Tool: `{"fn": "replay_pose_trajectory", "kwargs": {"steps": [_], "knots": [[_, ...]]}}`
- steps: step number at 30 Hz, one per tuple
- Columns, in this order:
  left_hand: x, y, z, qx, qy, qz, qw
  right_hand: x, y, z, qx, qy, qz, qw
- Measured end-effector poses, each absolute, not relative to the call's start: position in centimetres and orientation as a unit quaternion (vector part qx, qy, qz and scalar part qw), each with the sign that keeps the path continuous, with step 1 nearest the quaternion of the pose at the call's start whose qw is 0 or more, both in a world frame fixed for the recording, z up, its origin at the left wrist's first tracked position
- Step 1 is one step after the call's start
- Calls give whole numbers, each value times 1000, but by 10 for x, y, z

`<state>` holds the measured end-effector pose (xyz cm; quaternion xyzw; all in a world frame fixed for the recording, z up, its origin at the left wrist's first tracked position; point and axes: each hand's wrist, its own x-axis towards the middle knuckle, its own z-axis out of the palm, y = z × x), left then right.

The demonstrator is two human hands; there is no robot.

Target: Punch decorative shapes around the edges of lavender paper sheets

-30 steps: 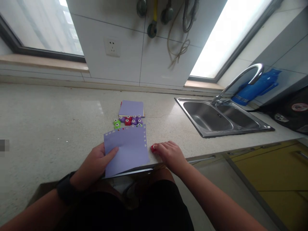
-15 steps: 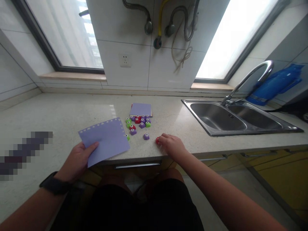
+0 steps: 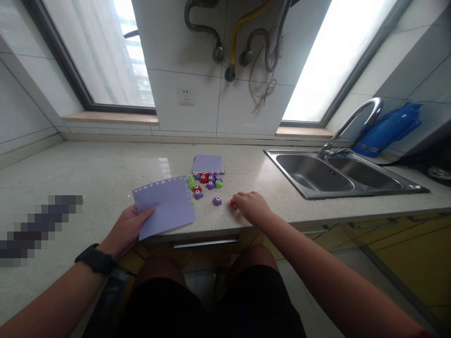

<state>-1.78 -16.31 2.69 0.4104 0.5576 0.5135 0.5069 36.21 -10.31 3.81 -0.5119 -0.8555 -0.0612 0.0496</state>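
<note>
My left hand (image 3: 129,227) pinches a purple sheet of paper (image 3: 165,206) with torn holes along its top edge, thumb on top. The sheet is tilted over the counter's front edge. My right hand (image 3: 252,206) has its fingers closed on a small red piece (image 3: 233,203) on the counter. Just left of it sits a purple piece with an eye (image 3: 217,201). Farther back is a cluster of several red, green and purple eyed pieces (image 3: 210,185). Behind them lies a purple pad (image 3: 207,163). The sheet partly hides a green piece.
A steel double sink (image 3: 313,176) with a curved faucet (image 3: 352,122) is set in the counter (image 3: 105,164) on the right. A blue flask (image 3: 391,129) leans behind it. Drawers with handles lie under the counter's front edge.
The view has shifted slightly. The sheet in my left hand has moved a little right and covers more of the green piece beside it. My right hand stays at the red piece.
</note>
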Motion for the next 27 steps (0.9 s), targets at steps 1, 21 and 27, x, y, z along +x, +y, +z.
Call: {"fn": "replay_pose_trajectory", "kwargs": {"steps": [1, 21, 27], "knots": [[-19, -162, 25, 405, 559, 515, 509, 363, -103, 37, -512, -855, -65, 50], [-31, -161, 8, 420, 566, 496, 508, 369, -100, 40, -496, -865, -72, 29], [-32, -161, 7, 408, 585, 490, 501, 368, -100, 47, -501, -863, -47, 32]]}}
